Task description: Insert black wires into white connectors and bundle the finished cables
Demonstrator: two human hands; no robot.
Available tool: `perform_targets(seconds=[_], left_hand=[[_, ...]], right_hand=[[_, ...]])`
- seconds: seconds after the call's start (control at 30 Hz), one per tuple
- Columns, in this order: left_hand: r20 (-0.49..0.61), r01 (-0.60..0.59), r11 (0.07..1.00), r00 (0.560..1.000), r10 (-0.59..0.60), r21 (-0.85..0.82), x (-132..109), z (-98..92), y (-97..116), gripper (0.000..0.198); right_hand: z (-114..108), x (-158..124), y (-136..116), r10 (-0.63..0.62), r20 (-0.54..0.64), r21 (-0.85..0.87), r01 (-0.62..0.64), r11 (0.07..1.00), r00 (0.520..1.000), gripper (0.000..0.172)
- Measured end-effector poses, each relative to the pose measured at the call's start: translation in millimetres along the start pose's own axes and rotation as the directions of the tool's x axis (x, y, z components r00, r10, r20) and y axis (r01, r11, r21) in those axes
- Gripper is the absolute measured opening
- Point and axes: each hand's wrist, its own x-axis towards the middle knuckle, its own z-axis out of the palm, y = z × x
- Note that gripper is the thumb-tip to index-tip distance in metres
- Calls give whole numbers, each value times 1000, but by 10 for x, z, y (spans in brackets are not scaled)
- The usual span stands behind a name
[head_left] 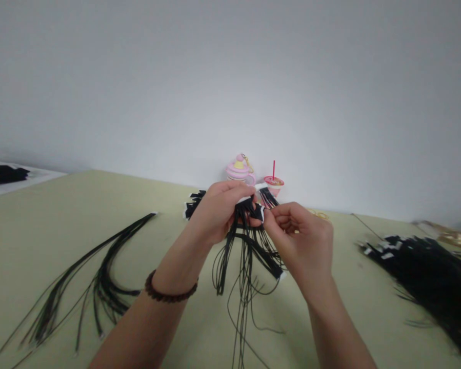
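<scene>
My left hand (219,207) is wrapped around a bundle of thin black cables with white ends (244,209), lifted a little above the table. Loose strands dangle from the bundle and trail toward the table's front. My right hand (305,238) makes a pinch beside it, thumb and forefinger touching the white-edged tip of a short black piece (258,212). What exactly lies between those fingertips is too small to make out. Another black strip with a white end (273,264) is seen below my hands, among the loose strands.
More black cables (109,266) lie spread on the pale green table (80,205) at left. A large pile of black cables (426,277) covers the right side. Against the wall stand a pink cupcake-like cup (238,168) and a small cup with a red straw (274,182).
</scene>
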Motion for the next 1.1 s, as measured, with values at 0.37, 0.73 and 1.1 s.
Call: perform_targets(seconds=[0.37, 0.73, 1.1], left_hand=[[-15, -23, 999, 1000, 23, 30, 2, 1, -4, 19], [-27, -42, 998, 999, 43, 48, 13, 7, -23, 19], [-21, -30, 996, 999, 31, 82, 1, -22, 11, 18]], right_hand=[[19, -1, -18, -103, -75, -113, 94, 989, 992, 11], [47, -42, 12, -293, -91, -332, 249, 910, 952, 17], [58, -13, 57, -413, -94, -350, 358, 865, 906, 19]])
